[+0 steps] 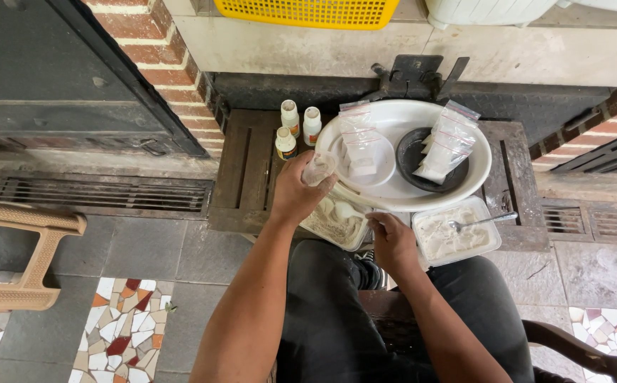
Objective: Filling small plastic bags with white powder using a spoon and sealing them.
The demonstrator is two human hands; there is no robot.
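Two bare hands work over a low wooden worktop (pixel 251 170) as we look down from above, seated, dark trousers filling the bottom of the view. Our left hand (pixel 295 195) is raised, its fingers wrapped around a small clear plastic bag (pixel 318 168), held just at the rim of a wide white basin (pixel 400 193). Our right hand (pixel 392 240) rests lower, fingers curled narrow and pinched on what looks like a small spoon handle over a rectangular plastic tray of pale powder (pixel 333 221); what exactly they pinch we cannot tell. A second tray of white powder (pixel 457 234), with a metal spoon (pixel 482 220) lying in it, sits just beside that hand on the right. Inside the basin lie a white dish with sealed packets (pixel 365 159) and a dark bowl (pixel 411 156) piled with more filled packets (pixel 447 142). Three little white bottles with pale caps (pixel 295 128) stand together left of the basin. We judge the bag feather-light, soft and slippery, apt to crumple or spill if squeezed; it is best taken near its open mouth, pinched lightly so it stays open. A yellow basket (pixel 308 10) shows at the top edge and a tan plastic chair (pixel 17 255) stands at the left.
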